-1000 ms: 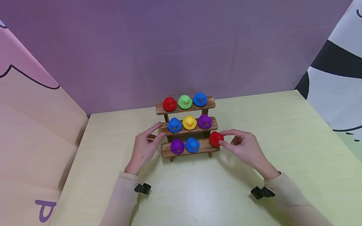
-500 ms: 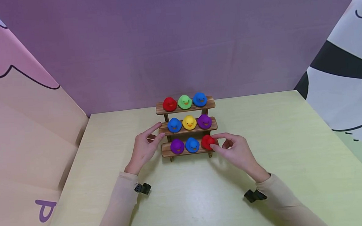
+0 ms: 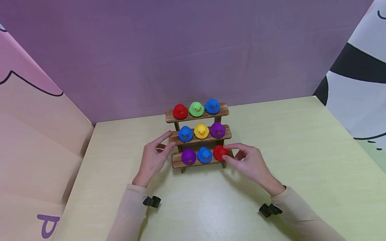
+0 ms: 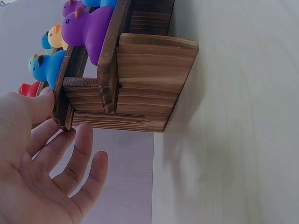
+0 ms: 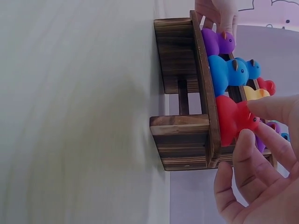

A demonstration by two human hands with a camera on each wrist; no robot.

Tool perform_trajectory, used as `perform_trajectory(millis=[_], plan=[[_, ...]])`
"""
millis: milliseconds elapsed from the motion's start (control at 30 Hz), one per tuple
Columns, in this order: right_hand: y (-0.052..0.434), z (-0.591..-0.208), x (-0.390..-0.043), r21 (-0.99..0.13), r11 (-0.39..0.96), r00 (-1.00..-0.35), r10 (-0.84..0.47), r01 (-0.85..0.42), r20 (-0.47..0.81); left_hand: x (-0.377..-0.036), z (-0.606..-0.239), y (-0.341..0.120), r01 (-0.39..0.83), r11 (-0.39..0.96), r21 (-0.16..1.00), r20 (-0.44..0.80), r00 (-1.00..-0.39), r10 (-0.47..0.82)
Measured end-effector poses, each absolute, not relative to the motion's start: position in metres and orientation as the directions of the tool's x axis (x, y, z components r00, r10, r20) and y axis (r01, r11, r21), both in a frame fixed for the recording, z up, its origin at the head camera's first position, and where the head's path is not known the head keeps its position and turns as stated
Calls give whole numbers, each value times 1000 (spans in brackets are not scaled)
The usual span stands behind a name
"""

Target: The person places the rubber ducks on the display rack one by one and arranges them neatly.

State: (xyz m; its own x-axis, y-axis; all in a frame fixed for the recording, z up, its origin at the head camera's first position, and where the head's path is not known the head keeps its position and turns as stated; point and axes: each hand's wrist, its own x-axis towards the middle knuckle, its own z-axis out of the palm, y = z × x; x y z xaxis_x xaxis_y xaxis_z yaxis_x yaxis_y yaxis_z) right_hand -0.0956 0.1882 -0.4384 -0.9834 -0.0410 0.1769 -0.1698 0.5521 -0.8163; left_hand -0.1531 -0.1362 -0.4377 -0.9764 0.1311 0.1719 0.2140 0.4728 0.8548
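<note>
A three-tier wooden stand (image 3: 176,161) holds rubber ducks in rows. My right hand (image 3: 250,163) pinches a red duck (image 3: 219,152) at the right end of the bottom tier, its thumb and fingers at the head in the right wrist view. Beside that duck sit a blue duck (image 3: 204,155) and a purple duck (image 3: 188,156). With thumb and fingers, my left hand (image 3: 153,159) grips the left end of the middle tier. That tier carries a blue duck (image 3: 185,134), a yellow duck (image 3: 201,131) and a purple duck (image 3: 217,129).
On the top tier stand another red duck (image 3: 180,111), a green duck (image 3: 196,109) and a blue duck (image 3: 212,106). The stand is near the back of the pale table (image 3: 198,215), before a purple backdrop (image 3: 189,48). Printed panels flank both sides.
My right hand has moved left with the red duck, from the bottom tier's right edge to close beside the blue duck. My left hand has kept its grip on the stand.
</note>
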Motion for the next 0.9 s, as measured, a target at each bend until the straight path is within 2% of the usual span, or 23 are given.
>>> perform_trajectory(millis=[700, 800, 900], plan=[[196, -438, -96, -823, 537, -981, -57, -185, 184, -156, -440, -134, 206, 479, 853, 156, -978, 142], [200, -434, -95, -821, 539, -980, -49, -189, 194, -156, -437, -137, 223, 539, 812, 157, -974, 166], [207, -429, -96, -805, 558, -974, -32, -204, 224, -156, -429, -141, 275, 633, 724, 183, -961, 209]])
